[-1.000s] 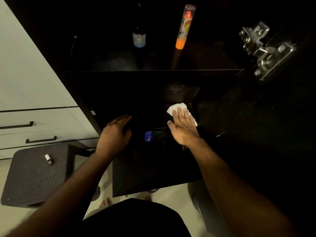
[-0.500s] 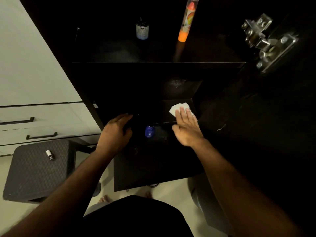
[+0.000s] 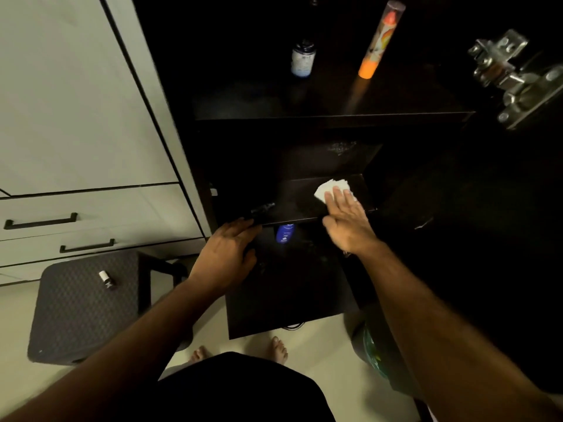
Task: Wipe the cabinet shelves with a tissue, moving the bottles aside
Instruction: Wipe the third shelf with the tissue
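On the middle shelf [image 3: 304, 205] of the dark cabinet, the right hand [image 3: 347, 222] is laid flat with fingers spread, pressing a white tissue [image 3: 327, 187] against the shelf's right end. The left hand [image 3: 225, 254] is held open at the shelf's front edge, fingers curved over it; whether anything is gripped cannot be told. Between the two hands, on the level below, a blue bottle [image 3: 285, 233] is seen. On the upper shelf [image 3: 320, 99] a dark bottle [image 3: 302, 59] and a tall orange tube [image 3: 379, 41] are stood apart. A small vial [image 3: 106, 279] is seen lying on a grey stool [image 3: 82, 309] to the left.
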`<state>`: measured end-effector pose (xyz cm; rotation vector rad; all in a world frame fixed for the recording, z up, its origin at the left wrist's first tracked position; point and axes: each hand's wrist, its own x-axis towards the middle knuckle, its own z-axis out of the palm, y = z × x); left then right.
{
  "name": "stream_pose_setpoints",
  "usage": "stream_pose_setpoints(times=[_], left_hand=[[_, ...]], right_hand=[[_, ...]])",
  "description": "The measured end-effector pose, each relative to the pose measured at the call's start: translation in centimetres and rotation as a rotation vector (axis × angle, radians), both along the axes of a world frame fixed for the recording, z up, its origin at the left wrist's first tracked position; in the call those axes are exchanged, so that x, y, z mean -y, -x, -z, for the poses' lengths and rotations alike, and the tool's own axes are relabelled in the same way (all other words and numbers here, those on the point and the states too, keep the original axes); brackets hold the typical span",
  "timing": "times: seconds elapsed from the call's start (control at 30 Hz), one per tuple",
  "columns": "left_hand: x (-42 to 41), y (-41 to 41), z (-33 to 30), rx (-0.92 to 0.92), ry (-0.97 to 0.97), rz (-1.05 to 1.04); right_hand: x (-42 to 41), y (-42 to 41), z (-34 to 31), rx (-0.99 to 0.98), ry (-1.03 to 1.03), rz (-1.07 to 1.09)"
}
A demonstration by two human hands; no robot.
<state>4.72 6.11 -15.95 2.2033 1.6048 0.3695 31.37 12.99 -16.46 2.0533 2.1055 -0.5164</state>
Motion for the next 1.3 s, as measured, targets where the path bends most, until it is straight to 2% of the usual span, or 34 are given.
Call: stream_pose_setpoints(times=[0.17, 0.27, 0.37, 0.5, 0.63, 0.8, 0.93, 1.1, 1.2, 1.3], left_hand=[[0.4, 1.3, 0.1, -0.084, 0.054, 0.100], [0.7, 1.9, 0.4, -0.087, 0.062, 0.163], [1.4, 3.0, 0.7, -0.056, 0.065, 0.154], [2.3, 4.1, 0.9, -0.032, 0.058, 0.103], [3.0, 3.6, 0.7, -0.026, 0.043, 0.041], [3.9, 2.6, 0.8, -0.008, 0.006, -0.047], [4.3, 1.9, 1.4, -0.009, -0.005, -0.124], [5.0, 1.5, 1.4, 0.007, -0.009, -0.191], [5.2, 1.3, 1.4, 0.024, -0.031, -0.221], [5.3, 1.2, 1.4, 0.028, -0.055, -0.237]], right_hand=[[-2.4, 6.7, -0.2, 0.000, 0.012, 0.144], [-1.3, 9.6, -0.1, -0.038, 0.025, 0.046], [0.7, 8.6, -0.1, -0.089, 0.036, -0.096], [0.7, 4.8, -0.3, 0.014, 0.033, -0.007], [-1.6, 7.4, -0.1, 0.039, 0.020, 0.103], [0.0, 10.4, -0.1, -0.043, 0.025, -0.107], [3.4, 6.6, 0.2, -0.058, 0.026, -0.284], [0.4, 2.1, -0.8, 0.038, 0.058, -0.120], [-0.4, 4.7, -0.4, 0.048, 0.040, -0.087], [0.7, 7.8, 0.0, -0.033, 0.013, -0.181]])
